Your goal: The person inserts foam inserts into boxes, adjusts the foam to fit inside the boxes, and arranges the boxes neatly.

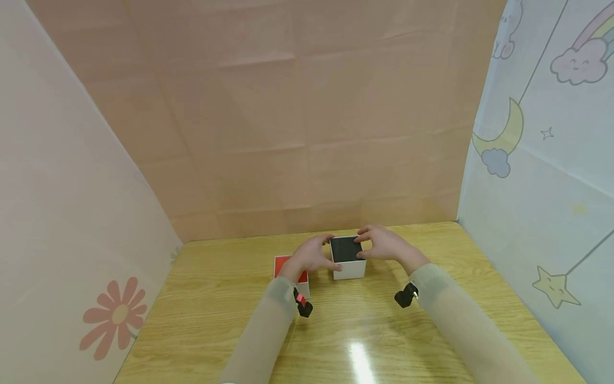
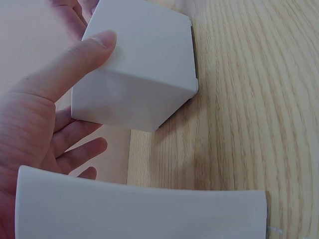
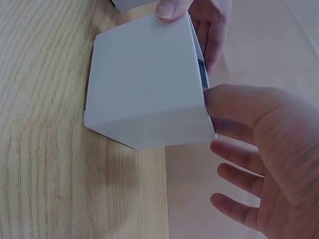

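Observation:
A small white box (image 1: 349, 270) with a black top surface or inside (image 1: 346, 249) rests on the wooden table. My left hand (image 1: 314, 254) grips its left side, the thumb pressed on the front face and a finger at the back corner. My right hand (image 1: 385, 245) is at the right rim, thumb and forefinger reaching over the edge onto the black part. In the right wrist view those fingertips (image 3: 224, 102) pass behind the white wall, so what they pinch is hidden. The other right fingers (image 3: 239, 179) hang free beside the box.
A second white box with a red top or inside (image 1: 280, 264) stands left, partly under my left wrist; its white side (image 2: 139, 214) fills the bottom of the left wrist view. A tan sheet (image 1: 307, 117) closes the back; patterned panels (image 1: 551, 176) flank the table (image 1: 216, 298).

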A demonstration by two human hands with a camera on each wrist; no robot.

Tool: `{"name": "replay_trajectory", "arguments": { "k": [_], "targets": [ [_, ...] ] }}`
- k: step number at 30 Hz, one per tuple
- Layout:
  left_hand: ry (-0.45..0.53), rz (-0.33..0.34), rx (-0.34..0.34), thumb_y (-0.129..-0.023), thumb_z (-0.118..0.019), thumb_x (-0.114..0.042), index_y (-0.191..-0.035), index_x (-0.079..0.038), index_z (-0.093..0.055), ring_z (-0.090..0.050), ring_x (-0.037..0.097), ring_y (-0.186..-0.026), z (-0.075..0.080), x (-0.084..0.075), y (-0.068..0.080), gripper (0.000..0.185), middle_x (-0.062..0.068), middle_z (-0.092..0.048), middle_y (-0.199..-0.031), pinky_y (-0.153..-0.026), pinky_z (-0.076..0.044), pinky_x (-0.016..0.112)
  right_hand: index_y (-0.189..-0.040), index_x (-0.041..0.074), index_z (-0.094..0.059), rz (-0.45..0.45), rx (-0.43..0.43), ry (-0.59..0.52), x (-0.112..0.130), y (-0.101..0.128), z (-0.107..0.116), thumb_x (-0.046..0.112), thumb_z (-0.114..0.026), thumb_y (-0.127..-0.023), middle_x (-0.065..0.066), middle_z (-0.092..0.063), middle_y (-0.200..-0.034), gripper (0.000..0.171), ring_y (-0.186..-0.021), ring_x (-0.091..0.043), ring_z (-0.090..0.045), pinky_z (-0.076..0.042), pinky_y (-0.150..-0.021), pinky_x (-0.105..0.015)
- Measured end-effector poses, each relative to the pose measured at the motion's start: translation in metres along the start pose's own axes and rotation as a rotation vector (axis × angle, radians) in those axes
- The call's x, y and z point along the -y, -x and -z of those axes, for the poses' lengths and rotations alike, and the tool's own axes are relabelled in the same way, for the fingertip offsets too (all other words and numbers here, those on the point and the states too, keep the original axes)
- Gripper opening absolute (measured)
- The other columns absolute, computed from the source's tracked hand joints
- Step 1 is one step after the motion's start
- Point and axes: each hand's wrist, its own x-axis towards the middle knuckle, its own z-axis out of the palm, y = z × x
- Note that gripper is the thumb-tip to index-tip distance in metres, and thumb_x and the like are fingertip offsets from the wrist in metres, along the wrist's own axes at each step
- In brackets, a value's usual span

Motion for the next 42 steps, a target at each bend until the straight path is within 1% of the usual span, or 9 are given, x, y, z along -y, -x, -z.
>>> {"name": "replay_trajectory", "arguments": {
  "k": [4, 12, 18, 23, 31, 34, 38, 41, 42],
  "targets": [
    [0.017, 0.000, -0.003, -0.077, -0.094, -0.055, -0.164, -0.021, -0.044, -0.059, 0.031, -0.133, 0.000, -0.001, 0.001, 0.107, 0.006, -0.058, -0.154, -0.110, -0.050, 0.054, -0.129, 0.008, -0.078, 0.000, 0.009, 0.042, 0.004, -0.002, 0.002, 0.030, -0.085, -0.093, -0.023, -0.060, -0.146, 0.043, -0.138, -0.048, -0.052, -0.044, -0.112, -0.063],
    [0.017, 0.004, -0.005, -0.077, -0.094, -0.056, -0.164, -0.023, -0.045, -0.059, 0.029, -0.130, 0.000, -0.002, 0.001, 0.105, 0.005, -0.058, -0.155, -0.109, -0.050, 0.052, -0.126, 0.009, -0.079, -0.049, 0.019, 0.059, 0.010, -0.006, 0.004, 0.030, -0.087, -0.090, -0.022, -0.059, -0.148, 0.043, -0.140, -0.047, -0.051, -0.045, -0.112, -0.063],
    [0.034, -0.003, -0.001, -0.077, -0.095, -0.055, -0.164, -0.023, -0.045, -0.059, 0.028, -0.131, 0.000, 0.000, -0.001, 0.105, 0.005, -0.058, -0.154, -0.108, -0.051, 0.051, -0.127, 0.010, -0.077, -0.063, 0.006, 0.044, 0.010, -0.007, 0.002, 0.030, -0.089, -0.088, -0.019, -0.060, -0.147, 0.045, -0.137, -0.045, -0.054, -0.047, -0.110, -0.062],
    [0.033, -0.013, 0.003, -0.076, -0.095, -0.056, -0.164, -0.022, -0.046, -0.058, 0.028, -0.131, -0.001, 0.001, -0.001, 0.106, 0.006, -0.058, -0.153, -0.108, -0.051, 0.051, -0.133, 0.012, -0.074, -0.070, 0.005, 0.024, 0.008, -0.006, 0.001, 0.029, -0.089, -0.089, -0.018, -0.061, -0.145, 0.050, -0.135, -0.044, -0.056, -0.049, -0.107, -0.063],
    [0.011, -0.035, 0.011, -0.079, -0.093, -0.055, -0.165, -0.019, -0.043, -0.058, 0.027, -0.134, 0.002, 0.000, -0.001, 0.105, 0.006, -0.056, -0.156, -0.112, -0.049, 0.050, -0.136, 0.012, -0.071, -0.050, -0.003, -0.029, 0.005, -0.006, -0.002, 0.034, -0.085, -0.094, -0.020, -0.060, -0.148, 0.050, -0.136, -0.044, -0.056, -0.047, -0.109, -0.063],
    [-0.038, -0.067, 0.031, -0.083, -0.090, -0.055, -0.167, -0.015, -0.039, -0.052, 0.030, -0.143, 0.007, -0.002, 0.000, 0.106, 0.008, -0.051, -0.161, -0.117, -0.045, 0.051, -0.142, 0.010, -0.066, -0.031, -0.023, -0.123, 0.000, -0.004, -0.004, 0.041, -0.082, -0.096, -0.020, -0.058, -0.151, 0.058, -0.140, -0.044, -0.052, -0.044, -0.113, -0.064],
    [-0.134, -0.112, 0.061, -0.088, -0.082, -0.063, -0.172, -0.014, -0.024, -0.031, 0.033, -0.158, 0.016, -0.003, 0.003, 0.113, 0.008, -0.033, -0.173, -0.127, -0.029, 0.053, -0.159, 0.006, -0.048, -0.011, -0.047, -0.279, -0.010, 0.002, -0.008, 0.050, -0.080, -0.095, -0.020, -0.050, -0.160, 0.084, -0.148, -0.046, -0.043, -0.037, -0.116, -0.068],
    [-0.101, -0.159, 0.062, -0.090, -0.079, -0.063, -0.174, -0.016, -0.012, -0.015, 0.034, -0.163, 0.029, -0.001, 0.013, 0.118, 0.007, -0.018, -0.178, -0.130, -0.018, 0.056, -0.167, 0.008, -0.036, -0.010, -0.032, -0.355, -0.015, 0.005, -0.013, 0.050, -0.085, -0.091, -0.019, -0.041, -0.166, 0.099, -0.153, -0.045, -0.036, -0.034, -0.118, -0.070],
    [-0.069, -0.176, 0.057, -0.090, -0.080, -0.062, -0.174, -0.017, -0.010, -0.012, 0.034, -0.164, 0.034, 0.002, 0.018, 0.119, 0.006, -0.014, -0.179, -0.129, -0.019, 0.057, -0.168, 0.009, -0.032, -0.006, -0.022, -0.369, -0.017, 0.006, -0.015, 0.048, -0.086, -0.090, -0.019, -0.038, -0.168, 0.103, -0.154, -0.045, -0.034, -0.032, -0.119, -0.070]
  ]
}}
